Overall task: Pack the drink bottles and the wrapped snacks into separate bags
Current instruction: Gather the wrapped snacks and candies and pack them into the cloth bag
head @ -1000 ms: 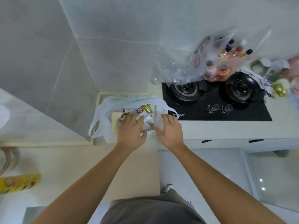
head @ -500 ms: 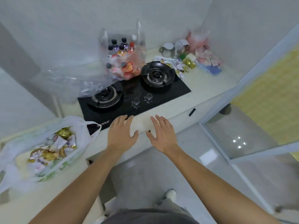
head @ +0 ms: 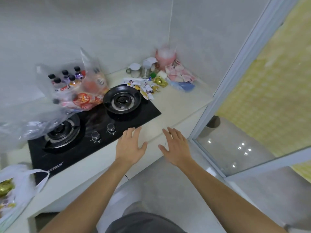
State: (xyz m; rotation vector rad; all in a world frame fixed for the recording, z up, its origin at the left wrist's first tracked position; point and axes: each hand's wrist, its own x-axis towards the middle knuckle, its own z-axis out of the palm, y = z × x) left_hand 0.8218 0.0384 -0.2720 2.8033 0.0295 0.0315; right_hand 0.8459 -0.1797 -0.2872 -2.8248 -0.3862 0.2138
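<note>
A clear plastic bag (head: 94, 78) stands behind the black stove and holds several drink bottles (head: 67, 79) with dark caps. A white plastic bag (head: 21, 180) with gold-wrapped snacks (head: 5, 187) lies at the bottom left edge. More wrapped snacks (head: 146, 86) lie loose on the counter right of the stove. My left hand (head: 130, 145) and my right hand (head: 175, 147) hover open over the counter's front edge, palms down, holding nothing.
A black two-burner gas stove (head: 94, 121) fills the counter's middle. Jars, a glass (head: 145, 69), a pink bag (head: 165, 55) and pink wrappers sit in the back right corner. A glass door frame (head: 235, 81) stands at the right. Another loose clear bag (head: 21, 125) drapes over the left burner.
My view has swung from the white snack bag toward the right end of the counter. Both hands left that bag and moved right along the counter edge, open and empty.
</note>
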